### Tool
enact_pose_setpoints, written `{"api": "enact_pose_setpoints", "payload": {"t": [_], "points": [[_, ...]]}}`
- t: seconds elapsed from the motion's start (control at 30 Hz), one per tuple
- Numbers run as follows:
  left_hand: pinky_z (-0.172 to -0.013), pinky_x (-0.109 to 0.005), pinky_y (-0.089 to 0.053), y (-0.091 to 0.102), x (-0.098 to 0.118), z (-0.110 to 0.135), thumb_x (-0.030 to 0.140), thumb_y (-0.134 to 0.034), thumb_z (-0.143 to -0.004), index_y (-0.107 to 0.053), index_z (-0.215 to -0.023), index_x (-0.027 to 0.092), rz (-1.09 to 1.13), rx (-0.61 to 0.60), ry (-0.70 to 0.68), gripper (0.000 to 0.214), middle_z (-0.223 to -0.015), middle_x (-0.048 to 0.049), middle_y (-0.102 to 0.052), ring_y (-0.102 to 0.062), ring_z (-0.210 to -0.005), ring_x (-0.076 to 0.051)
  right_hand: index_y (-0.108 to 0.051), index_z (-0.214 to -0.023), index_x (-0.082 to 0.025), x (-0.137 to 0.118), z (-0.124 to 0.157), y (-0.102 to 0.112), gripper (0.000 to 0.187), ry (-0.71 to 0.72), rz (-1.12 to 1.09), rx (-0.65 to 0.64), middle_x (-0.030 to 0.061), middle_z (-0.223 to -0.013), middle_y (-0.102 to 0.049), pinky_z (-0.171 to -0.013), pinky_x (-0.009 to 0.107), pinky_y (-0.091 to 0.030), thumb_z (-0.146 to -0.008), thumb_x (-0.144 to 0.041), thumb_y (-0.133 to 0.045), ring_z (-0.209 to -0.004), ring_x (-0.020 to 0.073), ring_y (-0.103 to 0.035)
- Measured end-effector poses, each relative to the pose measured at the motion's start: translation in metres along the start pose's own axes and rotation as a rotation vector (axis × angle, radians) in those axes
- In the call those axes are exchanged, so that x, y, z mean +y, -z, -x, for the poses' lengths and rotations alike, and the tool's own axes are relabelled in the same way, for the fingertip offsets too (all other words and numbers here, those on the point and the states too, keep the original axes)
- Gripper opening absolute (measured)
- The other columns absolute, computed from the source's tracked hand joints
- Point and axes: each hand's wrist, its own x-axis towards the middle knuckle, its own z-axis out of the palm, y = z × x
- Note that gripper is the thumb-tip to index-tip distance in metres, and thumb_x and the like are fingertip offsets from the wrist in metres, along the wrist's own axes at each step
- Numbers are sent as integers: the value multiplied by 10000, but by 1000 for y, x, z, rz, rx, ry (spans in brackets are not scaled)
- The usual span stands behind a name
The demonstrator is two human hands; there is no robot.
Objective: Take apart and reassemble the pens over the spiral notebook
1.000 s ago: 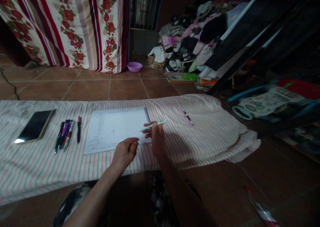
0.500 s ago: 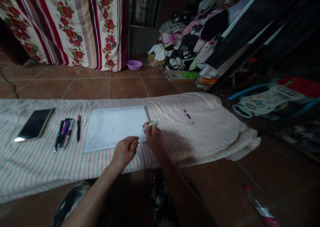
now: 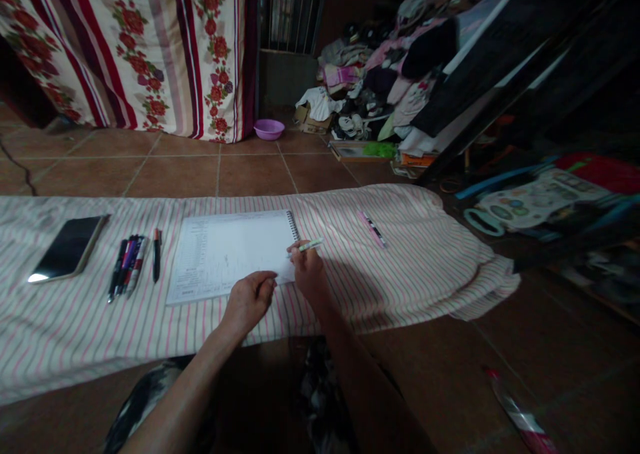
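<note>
Striped cloth (image 3: 425, 261); purple basin (image 3: 269, 130), 11 o'clock; right hand (image 3: 309, 269) pinches pen (image 3: 313, 243), tip indistinct; left hand (image 3: 249, 299): can't tell grip

I see a striped cloth (image 3: 420, 267) spread wide | clock centre: spiral notebook (image 3: 240, 247), flat on it | nine o'clock, nearest first: lone dark pen (image 3: 157, 262), bunched pens (image 3: 128, 267), phone (image 3: 70, 246) | three o'clock: pink-and-black pen (image 3: 373, 229), well apart

Head-worn camera — facing forward and down over the striped cloth (image 3: 425, 261)
</note>
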Motion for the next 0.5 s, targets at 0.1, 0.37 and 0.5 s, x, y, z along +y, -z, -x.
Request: {"api": "enact_pose_setpoints", "payload": {"t": [0.1, 0.37, 0.5], "points": [[-731, -284, -487, 0, 1, 0, 303, -433, -824, -670, -993, 168, 16, -1, 12, 321, -861, -70, -714, -649, -782, -184, -502, -787, -202, 0, 0, 1, 197, -12, 17, -28, 57, -778, -644, -641, 272, -436, -847, -343, -379, -617, 148, -582], [-691, -273, -491, 0, 1, 0, 320, -442, -819, -667, -992, 169, 75, -13, 48, 322, -851, -72, -714, -651, -757, -181, -519, -766, -205, 0, 0, 1, 187, -24, 9, -43, 34, -724, -647, -611, 259, -434, -841, -322, -393, -581, 140, -578], [-657, -268, -494, -1, -1, 0, 332, -430, -825, -658, -1010, 166, 109, -33, 63, 337, -860, -79, -713, -652, -730, -176, -526, -773, -205, -1, 0, 3, 192, -36, 6, -52, 38, -724, -645, -607, 269, -440, -838, -333, -398, -586, 147, -584]]}}
